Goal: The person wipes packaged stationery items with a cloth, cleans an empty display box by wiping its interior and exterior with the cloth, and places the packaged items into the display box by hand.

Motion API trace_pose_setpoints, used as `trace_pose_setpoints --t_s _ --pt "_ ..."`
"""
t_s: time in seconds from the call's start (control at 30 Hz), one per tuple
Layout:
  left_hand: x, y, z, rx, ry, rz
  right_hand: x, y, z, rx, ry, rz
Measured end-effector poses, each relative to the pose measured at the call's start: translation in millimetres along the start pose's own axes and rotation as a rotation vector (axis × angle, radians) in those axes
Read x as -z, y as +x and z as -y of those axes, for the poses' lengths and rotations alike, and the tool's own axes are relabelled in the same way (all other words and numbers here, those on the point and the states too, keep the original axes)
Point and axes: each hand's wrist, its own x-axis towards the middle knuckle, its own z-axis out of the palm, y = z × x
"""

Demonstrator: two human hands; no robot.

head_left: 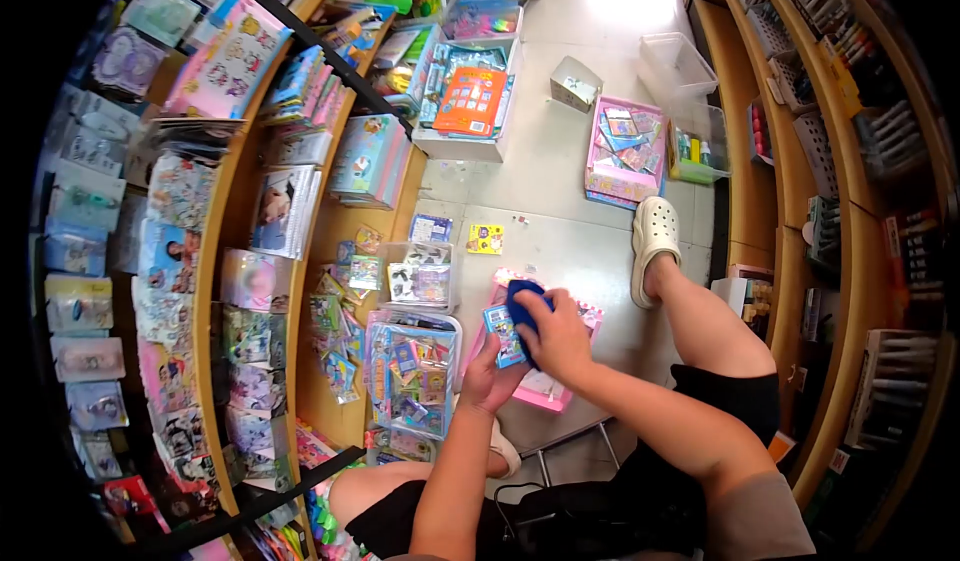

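Note:
In the middle of the view, my left hand [490, 376] holds a small blue printed packet [503, 336] by its lower left edge. My right hand [560, 336] grips a dark blue cloth [522, 301], which lies against the packet's right side. Both hands are above an open pink box [545, 391] on the floor, and its contents are mostly hidden by my hands. Left of the box stand clear plastic containers, one with black-and-white packets [420, 279] and one with many small coloured packets [415, 381]. A yellow card [486, 239] lies flat on the floor beyond the box.
Shelves of stationery [230, 291] rise on the left, and wooden shelves with pens [880, 381] on the right. Farther off are a white box with an orange packet [470, 101], a pink tray [626, 151] and clear bins [677, 66]. My shoe [655, 246] is beyond the box.

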Motion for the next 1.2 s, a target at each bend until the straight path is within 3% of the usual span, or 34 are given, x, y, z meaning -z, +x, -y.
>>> trace_pose_setpoints --t_s 0.1,0.2,0.3,0.33,0.37,0.47,0.53,0.6,0.67,0.8,0.87,0.97,1.0,1.03,1.07,1.13,1.17,1.2 --pt "-17.5 -35.3 -20.3 0.029 -0.016 0.091 -2.1 9.4 -28.2 -0.238 0.178 -0.034" --pt "-16.5 -57.3 -19.8 0.035 0.003 0.016 14.0 5.2 -23.2 -0.574 0.871 0.137" --pt "-18.8 -55.8 2.7 -0.056 0.556 -0.298 38.4 -15.8 6.9 -0.694 1.201 0.389" --pt "-24.1 -54.3 13.8 -0.11 0.76 -0.403 44.8 -23.6 18.0 -0.69 1.204 0.412" --pt "-32.8 -56.2 25.1 -0.232 0.694 -0.495 49.5 -30.8 27.8 -0.672 1.176 0.416" --pt "-40.8 -58.3 49.6 -0.407 0.484 -0.331 45.6 -46.5 36.9 -0.585 1.028 0.275" --pt "-71.5 -68.9 53.3 -0.208 0.248 -0.298 39.3 -52.4 34.4 -0.516 0.909 0.209" --pt "-55.8 -62.0 57.7 -0.209 0.512 -0.318 22.3 -56.0 21.2 -0.446 0.802 0.191" --pt "-40.0 -56.4 50.7 -0.201 0.447 -0.401 2.5 -62.9 13.4 -0.373 0.845 0.293" --pt "-9.1 -57.2 2.5 -0.109 0.042 -0.488 5.5 -63.7 37.4 -0.407 1.039 0.622" --pt "14.3 -55.6 -25.1 -0.183 0.013 -0.322 4.2 -63.5 45.7 -0.373 1.032 0.807" --pt "75.3 -44.5 -72.6 -0.226 -0.191 -0.345 3.1 -68.6 49.8 -0.375 0.939 0.973" --pt "80.4 -42.6 -86.7 -0.284 -0.19 -0.402 0.7 -69.4 44.4 -0.396 0.941 0.959" --pt "107.6 -40.0 -104.5 -0.281 -0.109 -0.292 -1.8 -70.1 38.9 -0.418 0.944 0.945" --pt "125.1 -33.2 -118.0 -0.388 -0.128 -0.579 -4.4 -70.8 33.3 -0.439 0.946 0.931" --pt "172.9 -23.6 -153.9 -0.337 -0.085 -0.683 -3.3 -64.6 27.1 -0.541 0.879 0.875" --pt "162.9 -18.3 -166.1 -0.4 0.059 -0.849 -2.0 -60.8 23.1 -0.592 0.85 0.817" --pt "195.7 -14.8 -185.1 -0.472 0.12 -0.719 -2.2 -57.3 16.6 -0.636 0.875 0.767"
